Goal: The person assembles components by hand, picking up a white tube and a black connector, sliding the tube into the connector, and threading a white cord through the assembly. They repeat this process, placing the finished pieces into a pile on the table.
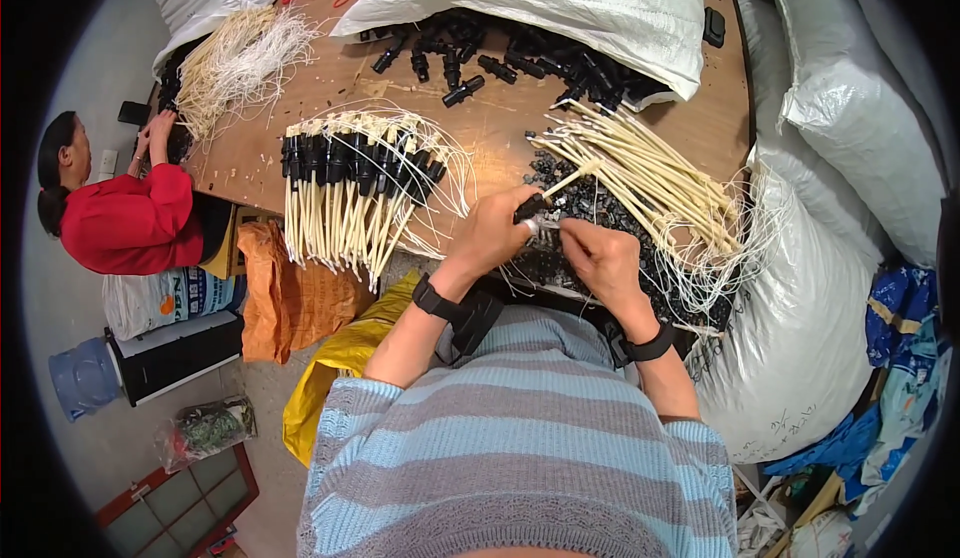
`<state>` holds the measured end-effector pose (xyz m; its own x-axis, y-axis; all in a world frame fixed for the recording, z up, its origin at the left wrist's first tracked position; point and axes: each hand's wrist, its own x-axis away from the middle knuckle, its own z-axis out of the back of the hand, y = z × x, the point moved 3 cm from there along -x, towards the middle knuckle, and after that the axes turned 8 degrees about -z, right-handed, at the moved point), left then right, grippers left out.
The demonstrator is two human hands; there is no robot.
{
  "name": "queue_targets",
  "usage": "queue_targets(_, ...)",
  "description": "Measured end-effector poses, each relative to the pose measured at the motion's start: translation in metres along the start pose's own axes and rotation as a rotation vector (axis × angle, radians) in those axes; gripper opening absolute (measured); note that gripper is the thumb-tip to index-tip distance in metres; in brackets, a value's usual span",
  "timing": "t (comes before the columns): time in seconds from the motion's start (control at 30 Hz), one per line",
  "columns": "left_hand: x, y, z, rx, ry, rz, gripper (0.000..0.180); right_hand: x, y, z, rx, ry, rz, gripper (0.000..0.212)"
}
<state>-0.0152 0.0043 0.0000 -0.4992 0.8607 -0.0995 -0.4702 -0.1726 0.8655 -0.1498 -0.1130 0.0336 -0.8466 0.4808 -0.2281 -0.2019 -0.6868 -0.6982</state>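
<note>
My left hand is closed around a black plastic fitting, from which a thin cream stick juts up to the right. Close beside it, my right hand has thumb and fingers pinched together; whatever is between them is too small to make out. A small whitish piece shows between the two hands. Under and around them lie many small black and grey plastic bits. Just beyond my right hand is a loose bundle of cream sticks with white strings trailing at the near end.
To the left, cream sticks fitted with black sleeves lie in a row on the brown table. Black fittings spill from a white sack. Full white sacks crowd the right. A person in red works at the far left.
</note>
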Motion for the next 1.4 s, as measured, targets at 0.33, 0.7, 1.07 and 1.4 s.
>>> queue_targets(0.33,0.009,0.010,0.005,-0.232,-0.058,-0.112,0.043,-0.006,0.001,-0.004,0.052,0.042,-0.030,0.010)
queue_targets(0.7,0.000,0.016,0.001,-0.018,-0.101,0.016,0.039,0.000,0.008,-0.011,-0.134,-0.028,-0.123,0.006)
queue_targets(1.07,0.008,0.012,0.007,-0.224,-0.011,-0.093,0.040,-0.002,0.002,0.001,0.042,0.038,-0.039,0.010)
queue_targets(1.4,0.012,0.015,-0.004,-0.251,-0.119,-0.131,0.046,-0.002,0.003,-0.010,0.008,0.003,0.002,0.006)
